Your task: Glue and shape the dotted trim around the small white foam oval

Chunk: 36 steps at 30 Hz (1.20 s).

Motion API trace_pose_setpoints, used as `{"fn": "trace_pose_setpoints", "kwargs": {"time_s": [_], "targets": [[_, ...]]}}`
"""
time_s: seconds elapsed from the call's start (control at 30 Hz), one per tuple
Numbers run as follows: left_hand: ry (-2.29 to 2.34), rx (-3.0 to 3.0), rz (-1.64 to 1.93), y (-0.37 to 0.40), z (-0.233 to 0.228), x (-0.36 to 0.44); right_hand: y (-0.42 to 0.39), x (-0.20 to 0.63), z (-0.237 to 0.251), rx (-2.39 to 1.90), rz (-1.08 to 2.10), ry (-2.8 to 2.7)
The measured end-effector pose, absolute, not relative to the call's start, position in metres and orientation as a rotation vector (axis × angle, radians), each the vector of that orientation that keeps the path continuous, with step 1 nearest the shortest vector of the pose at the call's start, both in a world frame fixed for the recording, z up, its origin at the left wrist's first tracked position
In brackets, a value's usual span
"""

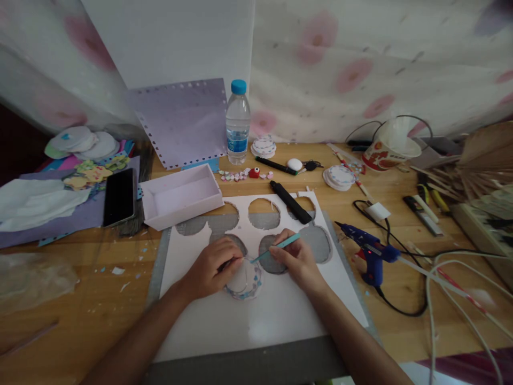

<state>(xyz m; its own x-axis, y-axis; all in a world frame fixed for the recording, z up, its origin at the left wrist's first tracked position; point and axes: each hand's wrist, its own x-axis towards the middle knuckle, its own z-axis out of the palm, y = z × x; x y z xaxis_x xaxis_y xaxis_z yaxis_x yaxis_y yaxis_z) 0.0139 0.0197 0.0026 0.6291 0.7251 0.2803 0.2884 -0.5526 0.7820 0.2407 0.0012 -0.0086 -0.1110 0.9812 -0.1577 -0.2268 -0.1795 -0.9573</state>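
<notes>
A round white disc (241, 276) edged with small blue and purple shapes lies on a white sheet (276, 315) full of round cut-outs. My left hand (221, 263) is closed at the disc's upper left edge; whatever its pinched fingers hold is hidden or too small to name. In my right hand (297, 262) is a slim teal stick-like tool (286, 241), gripped like a pen, with its tip at the disc's top edge. Under the sheet is a grey mat (248, 363). A thick black marker-like pen (290, 202) rests across the sheet's top.
To the right lies a blue glue gun (371, 251) among cables. Behind my hands stand a shallow white box (182, 197) and a water bottle (238, 125). A phone (119, 197) sits at left on purple paper. Stacked decorated discs (339, 177) and a paper bowl (388, 152) are further back.
</notes>
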Motion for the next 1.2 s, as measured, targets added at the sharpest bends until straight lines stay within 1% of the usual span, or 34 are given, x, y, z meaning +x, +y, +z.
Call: {"fn": "trace_pose_setpoints", "kwargs": {"time_s": [0.23, 0.43, 0.63, 0.77, 1.0, 1.2], "targets": [[0.779, 2.145, 0.781, 0.019, 0.003, 0.014, -0.001, 0.242, -0.015, -1.101, 1.571, -0.957], [0.775, 2.139, 0.796, 0.018, 0.001, 0.012, 0.001, 0.243, -0.013, -1.092, 1.540, -0.921], [0.740, 2.144, 0.842, 0.017, 0.004, 0.014, 0.005, 0.244, -0.013, -1.080, 1.416, -0.852], [0.674, 2.138, 0.892, 0.016, 0.006, 0.015, 0.010, 0.245, -0.015, -1.154, 1.241, -0.903], [0.611, 1.974, 0.927, 0.016, 0.003, 0.008, 0.031, 0.231, -0.003, -1.226, 0.965, -1.299], [0.802, 1.675, 1.045, 0.020, 0.001, 0.001, 0.038, 0.213, -0.011, -1.214, 0.825, -1.524]]}}
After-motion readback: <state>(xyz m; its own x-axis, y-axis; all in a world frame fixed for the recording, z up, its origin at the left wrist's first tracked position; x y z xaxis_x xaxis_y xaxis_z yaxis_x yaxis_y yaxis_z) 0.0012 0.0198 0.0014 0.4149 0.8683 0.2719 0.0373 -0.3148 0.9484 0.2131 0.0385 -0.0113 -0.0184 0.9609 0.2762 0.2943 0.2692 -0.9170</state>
